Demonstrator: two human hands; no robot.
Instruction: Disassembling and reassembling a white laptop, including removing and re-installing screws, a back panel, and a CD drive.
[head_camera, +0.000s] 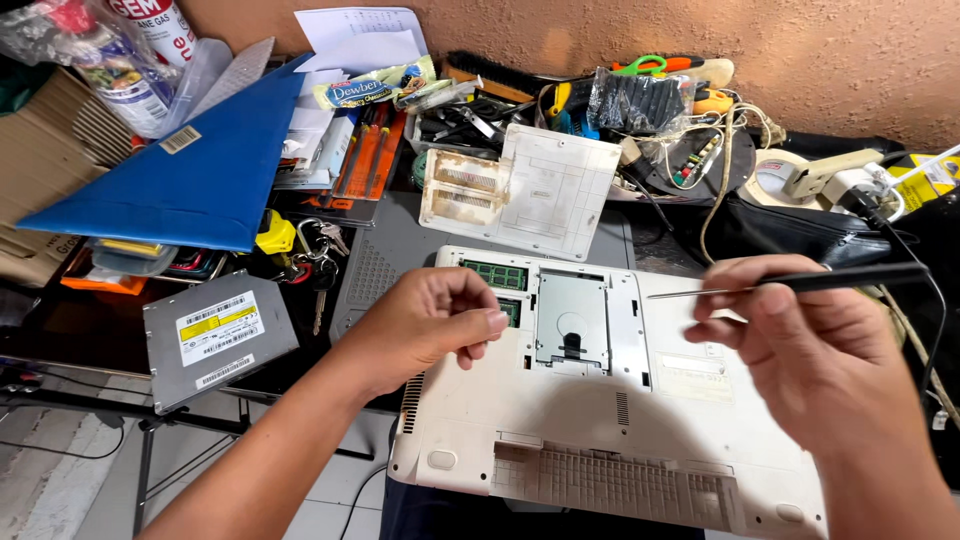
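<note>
A white laptop (600, 420) lies upside down in front of me with its bottom hatch off, so green memory sticks (495, 275) and an empty metal drive bay (570, 322) show. My left hand (425, 320) hovers over the memory slot with fingers curled and pinched together; whether it holds something small I cannot tell. My right hand (800, 340) grips a thin black-handled screwdriver (790, 283), its tip pointing left above the laptop. The removed white cover panel (525, 190) rests behind the laptop.
A grey optical drive (215, 335) lies at the left beside keys (300, 250). A blue folder (200, 170), orange-handled tools (365, 150), cables, a tape roll (775, 180) and a power strip (840, 175) crowd the back. A second grey laptop (400, 250) sits under the white one.
</note>
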